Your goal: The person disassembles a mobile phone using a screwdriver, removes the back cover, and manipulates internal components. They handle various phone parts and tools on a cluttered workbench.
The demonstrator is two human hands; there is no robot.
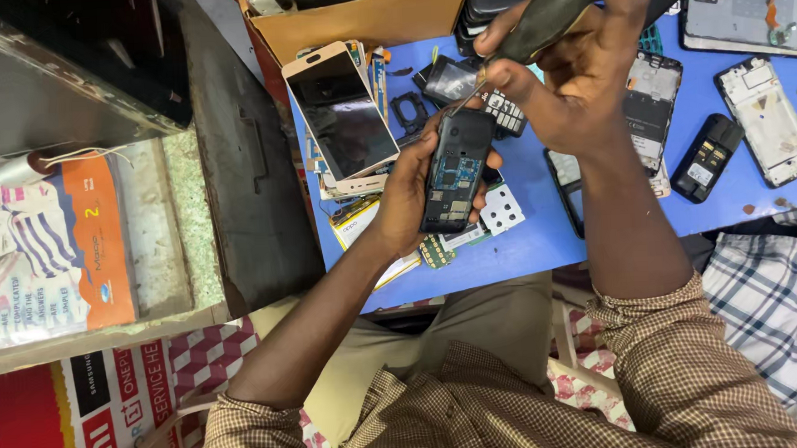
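The left hand [410, 191] grips an opened small phone [455, 168], circuit board showing, just above the blue worktop [544, 234]. The right hand [577, 69] is closed around a screwdriver [533, 21] whose tip meets the phone's top edge. A slip could gouge the board or stab the holding fingers, since the phone is braced only by hand.

One black-handled metal screwdriver [533, 21], one opened black keypad phone with exposed blue circuit board [455, 171], one gold-framed smartphone with dark screen [341, 113], one brown cardboard box [360, 19], one blue tabletop [526, 235].
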